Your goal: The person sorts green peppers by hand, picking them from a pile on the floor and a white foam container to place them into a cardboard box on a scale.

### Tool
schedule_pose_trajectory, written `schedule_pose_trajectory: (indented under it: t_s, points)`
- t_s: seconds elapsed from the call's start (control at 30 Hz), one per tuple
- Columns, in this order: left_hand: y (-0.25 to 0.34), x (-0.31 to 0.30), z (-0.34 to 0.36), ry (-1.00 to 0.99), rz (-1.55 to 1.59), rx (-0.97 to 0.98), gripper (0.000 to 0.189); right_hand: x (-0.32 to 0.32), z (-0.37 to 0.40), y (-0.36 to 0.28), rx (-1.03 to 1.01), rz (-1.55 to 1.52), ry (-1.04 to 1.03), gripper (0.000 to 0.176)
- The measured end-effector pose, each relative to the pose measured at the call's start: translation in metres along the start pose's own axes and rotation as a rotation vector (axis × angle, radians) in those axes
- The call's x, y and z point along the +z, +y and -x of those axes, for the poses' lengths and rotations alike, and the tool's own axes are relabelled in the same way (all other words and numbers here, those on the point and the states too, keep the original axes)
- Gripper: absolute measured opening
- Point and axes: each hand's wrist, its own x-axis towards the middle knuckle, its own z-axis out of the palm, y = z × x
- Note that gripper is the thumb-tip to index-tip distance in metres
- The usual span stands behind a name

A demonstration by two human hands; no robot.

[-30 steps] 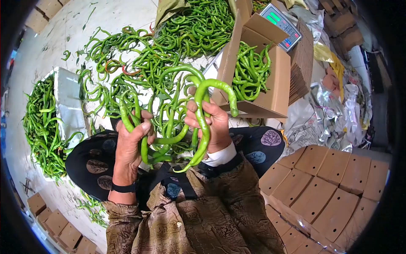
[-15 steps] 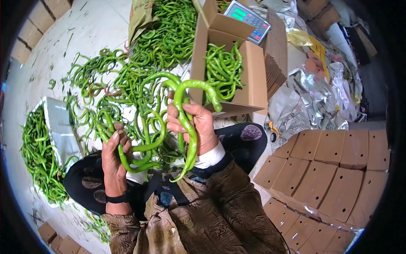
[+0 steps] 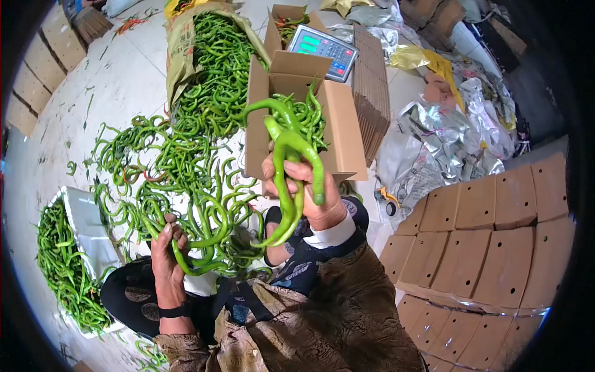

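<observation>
Several long curled green peppers [image 3: 289, 146] are gripped in my right hand [image 3: 317, 197], whose fingers wrap round them just in front of an open cardboard box [image 3: 347, 127]. More green peppers [image 3: 302, 115] lie inside that box. At the lower left, my left hand [image 3: 167, 254] holds green peppers [image 3: 195, 263] with its fingers closed, above the front of a loose pile of peppers [image 3: 192, 167] on the floor.
A full sack [image 3: 181, 59] of peppers lies behind the pile. A scale [image 3: 322, 51] and flattened cardboard [image 3: 370, 93] stand by the box. A white foam box [image 3: 93, 226] of peppers is at left. Closed cartons [image 3: 452, 260] are stacked at right, below crumpled plastic [image 3: 427, 146].
My right hand has moved right with its peppers, to the front of the box. The view has shifted, showing more of the sack and floor. My left hand still holds peppers.
</observation>
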Motion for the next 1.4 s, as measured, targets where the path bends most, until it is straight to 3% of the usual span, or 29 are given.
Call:
schedule_pose_trajectory:
  t_s: [0.1,0.23,0.27,0.4,0.63,0.8,0.97,1.03,1.1,1.17,1.23,1.3,1.37,1.4]
  points:
    - [0.005,0.008,0.006,-0.054,-0.045,-0.057,0.03,-0.001,0.002,-0.027,-0.023,0.026,-0.117,0.042]
    - [-0.004,0.0,-0.003,-0.042,-0.049,-0.035,0.03,-0.002,0.001,-0.05,-0.115,0.263,-0.112,0.046]
    - [-0.003,0.005,-0.001,-0.025,-0.059,-0.054,0.03,0.006,0.001,-0.052,-0.155,0.277,-0.012,0.044]
    - [-0.014,-0.004,-0.012,-0.016,-0.054,0.002,0.029,0.001,-0.002,-0.068,-0.177,0.366,0.032,0.043]
    - [-0.017,-0.007,-0.015,-0.011,-0.035,-0.057,0.029,-0.014,-0.009,-0.083,-0.203,0.279,0.126,0.039]
    - [-0.019,-0.004,-0.015,-0.008,-0.026,-0.062,0.028,-0.033,-0.03,-0.093,-0.225,0.245,0.122,0.025]
    - [-0.02,-0.001,-0.016,-0.037,0.006,-0.115,0.03,-0.064,-0.07,-0.11,-0.175,0.224,0.089,0.022]
    - [-0.024,-0.003,-0.02,0.004,0.108,-0.073,0.031,-0.082,-0.088,-0.106,-0.083,0.384,0.226,0.029]
    - [-0.014,0.003,-0.009,-0.105,0.091,-0.146,0.036,-0.085,-0.059,-0.09,-0.487,0.79,-0.13,0.037]
    - [-0.009,0.01,-0.005,-0.144,0.111,-0.093,0.041,-0.071,-0.056,-0.083,-0.259,0.824,0.298,0.044]
    - [-0.007,0.008,-0.004,-0.27,0.143,-0.074,0.041,-0.036,-0.043,-0.073,-0.06,1.069,0.161,0.04]
    - [-0.006,0.015,-0.001,-0.331,0.214,-0.086,0.04,-0.006,-0.019,-0.047,0.064,1.182,-0.154,0.036]
    - [-0.005,0.016,0.0,-0.375,0.261,-0.126,0.041,0.012,0.003,-0.01,0.059,1.309,-0.336,0.035]
    - [-0.005,0.017,0.0,-0.362,0.256,-0.13,0.043,0.012,0.012,0.014,-0.174,1.457,-0.494,0.045]
